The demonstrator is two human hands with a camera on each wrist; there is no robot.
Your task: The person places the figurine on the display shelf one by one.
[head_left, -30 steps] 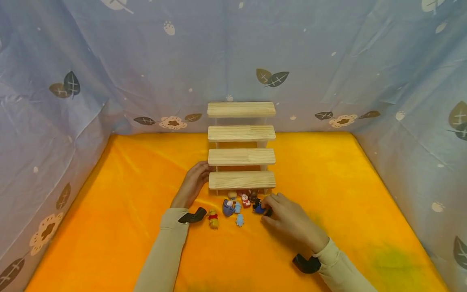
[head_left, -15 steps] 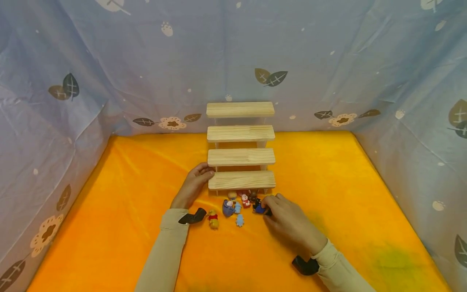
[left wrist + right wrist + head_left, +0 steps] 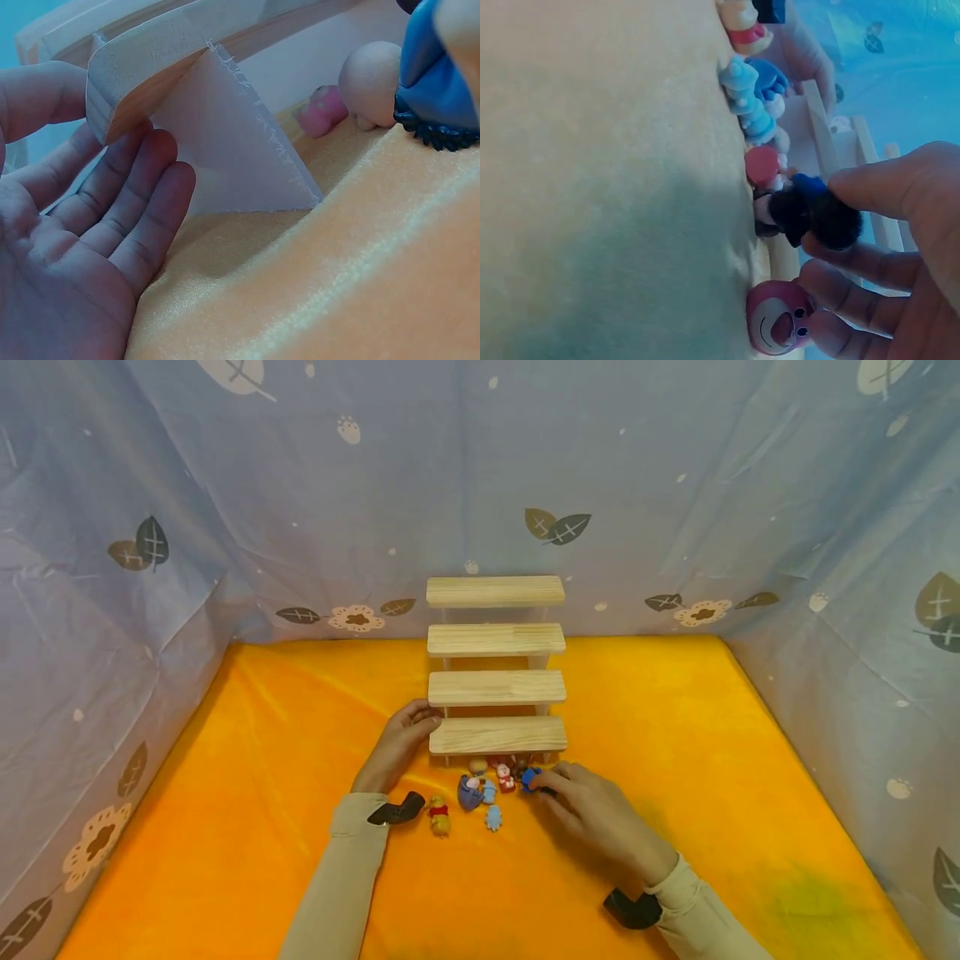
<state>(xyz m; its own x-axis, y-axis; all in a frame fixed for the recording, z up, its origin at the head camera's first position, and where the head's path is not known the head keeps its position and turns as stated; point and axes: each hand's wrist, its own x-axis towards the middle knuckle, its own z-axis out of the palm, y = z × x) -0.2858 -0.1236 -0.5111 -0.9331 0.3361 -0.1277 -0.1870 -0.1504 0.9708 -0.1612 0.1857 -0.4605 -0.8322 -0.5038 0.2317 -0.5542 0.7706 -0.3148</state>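
A wooden step-shaped display shelf (image 3: 497,737) with clear side panels stands at the back. My left hand (image 3: 397,745) grips the left end of its lowest board, thumb above and fingers below. My right hand (image 3: 600,810) pinches a small black and blue figurine (image 3: 832,221) between thumb and index finger, just in front of the shelf's right end. Other figurines lie beside it: a red-and-white one (image 3: 506,779), a purple-blue one (image 3: 469,793), a light blue one (image 3: 492,817) and a yellow bear in a red shirt (image 3: 439,817). Below my curled right fingers sits a pink bear figurine (image 3: 776,319).
Yellow-orange plush cloth (image 3: 300,718) covers the table. Blue printed curtains (image 3: 337,510) enclose the back and both sides. More small figurines, one of them tan-headed (image 3: 477,766), lie close against the shelf's front.
My left thumb has come over the lowest board's end. In my right fingers the black and blue figurine has shifted slightly, showing more blue. The other figurines stay put.
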